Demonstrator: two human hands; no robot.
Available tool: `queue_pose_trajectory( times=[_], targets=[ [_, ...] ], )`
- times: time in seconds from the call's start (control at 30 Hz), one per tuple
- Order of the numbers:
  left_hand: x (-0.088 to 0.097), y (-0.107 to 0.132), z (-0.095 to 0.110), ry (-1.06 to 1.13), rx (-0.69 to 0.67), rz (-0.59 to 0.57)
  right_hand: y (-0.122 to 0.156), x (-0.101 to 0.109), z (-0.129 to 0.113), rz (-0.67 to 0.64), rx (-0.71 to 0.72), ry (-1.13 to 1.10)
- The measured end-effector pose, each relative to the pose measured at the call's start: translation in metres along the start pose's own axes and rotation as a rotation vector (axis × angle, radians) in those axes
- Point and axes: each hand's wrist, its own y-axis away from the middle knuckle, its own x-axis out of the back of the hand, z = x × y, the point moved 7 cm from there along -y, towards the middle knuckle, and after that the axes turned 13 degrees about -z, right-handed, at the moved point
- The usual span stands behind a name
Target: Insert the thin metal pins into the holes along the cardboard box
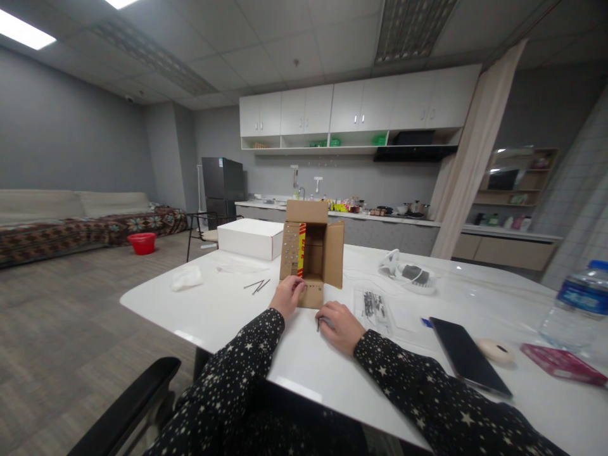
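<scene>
A brown cardboard box (289,250) stands open towards me on the white table, with its flaps spread and a red-and-yellow strip on its left flap. Small silvery pieces dot that left flap, and more sit in a row on the lower flap (312,297). My left hand (286,296) is at the edge of the lower flap, thumb and fingers pinched together; what lies between them is too small to name. Resting on the table just right of the flap, my right hand (341,324) has its fingers curled round a small grey metal piece (318,325), mostly hidden.
Several thin dark rods (259,286) lie left of the box, before a white box (249,239). To the right are a clear bag of small metal parts (375,307), a white device (413,277), a phone (468,354), a pink packet (563,364) and a water bottle (577,310).
</scene>
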Motion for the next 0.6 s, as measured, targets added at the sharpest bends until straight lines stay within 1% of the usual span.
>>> queue_pose_trajectory(
  times=[0.1,0.23,0.43,0.6],
  targets=[
    [0.0017,0.0000,0.0039,-0.115,-0.038,0.020,-0.0001,0.0001,0.0001,0.000,-0.002,0.007],
    [0.0015,-0.0004,0.0038,-0.189,-0.065,0.032,-0.0004,-0.0010,0.0011,-0.003,0.005,0.029],
    [-0.0009,-0.0006,0.0013,-0.312,-0.022,-0.004,-0.0007,-0.0013,0.0016,0.004,0.010,0.026],
    [-0.0030,0.0012,0.0067,-0.427,-0.030,-0.028,-0.0006,0.0001,0.0003,-0.003,0.001,0.012]
  ],
)
